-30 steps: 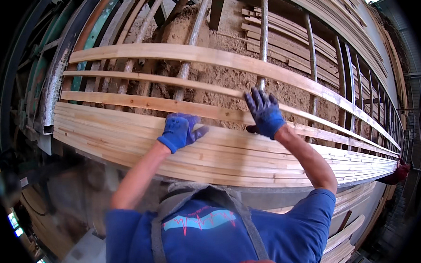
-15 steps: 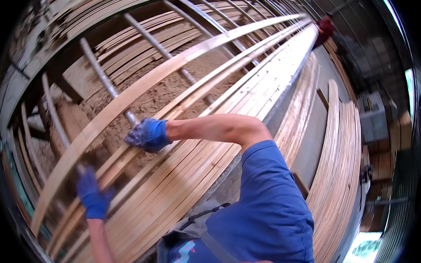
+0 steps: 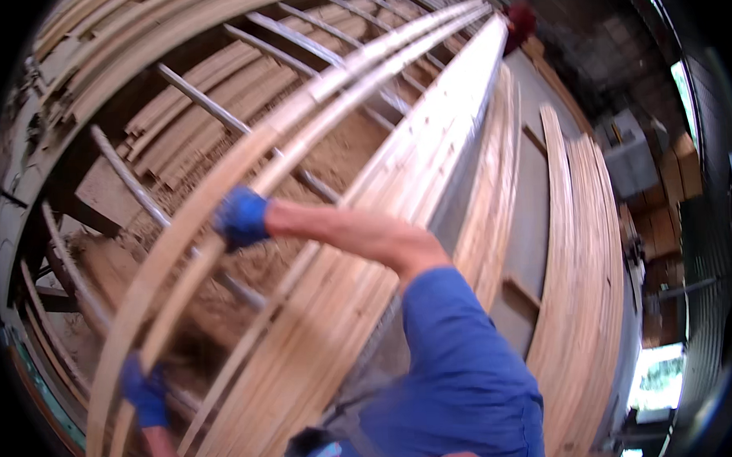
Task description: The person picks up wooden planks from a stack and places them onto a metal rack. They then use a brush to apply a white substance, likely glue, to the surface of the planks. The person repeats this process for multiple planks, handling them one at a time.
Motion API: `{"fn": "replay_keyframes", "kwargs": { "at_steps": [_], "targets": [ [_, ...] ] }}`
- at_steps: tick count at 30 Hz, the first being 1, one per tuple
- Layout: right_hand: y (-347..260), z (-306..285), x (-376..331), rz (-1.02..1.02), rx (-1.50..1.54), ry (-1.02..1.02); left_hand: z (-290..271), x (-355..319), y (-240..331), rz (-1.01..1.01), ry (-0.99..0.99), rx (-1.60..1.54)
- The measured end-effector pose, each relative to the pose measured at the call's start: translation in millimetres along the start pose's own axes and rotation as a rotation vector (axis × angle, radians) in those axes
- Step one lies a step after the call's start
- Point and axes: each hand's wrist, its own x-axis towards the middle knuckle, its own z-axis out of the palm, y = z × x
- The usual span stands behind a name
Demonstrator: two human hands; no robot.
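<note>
Both my hands wear blue gloves. My right hand (image 3: 240, 218) reaches out to the left and rests on a long thin wooden slat (image 3: 312, 116) that runs from lower left to the far upper right. My left hand (image 3: 144, 391) is low at the left, closed on the near end of the same slat or the one beside it; motion blur hides which. A stack of pale planks (image 3: 429, 185) lies just right of the slats. Metal cross bars (image 3: 205, 101) carry the slats over sawdust.
More plank stacks (image 3: 580, 268) lie at the right beyond a grey metal bed (image 3: 537, 213). Older boards (image 3: 173, 122) are piled at the upper left. A red object (image 3: 522, 16) sits at the far end. A bright doorway (image 3: 654, 375) shows at lower right.
The view has swung left, so the planks now run diagonally. My right hand stays on the slat; my left hand has dropped lower along it toward the near end.
</note>
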Motion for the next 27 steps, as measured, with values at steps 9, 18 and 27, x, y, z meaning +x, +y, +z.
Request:
{"fn": "replay_keyframes", "kwargs": {
  "at_steps": [9,18,27],
  "targets": [
    [-7,30,-21,-0.051,0.046,0.204,-17,-15,42,-0.126,-0.150,0.086],
    [24,15,3,0.029,0.077,0.139,-10,87,33,-0.079,-0.107,0.095],
    [-12,57,38,-0.042,0.143,0.087,-61,64,7,-0.273,-0.257,0.106]
  ]
}}
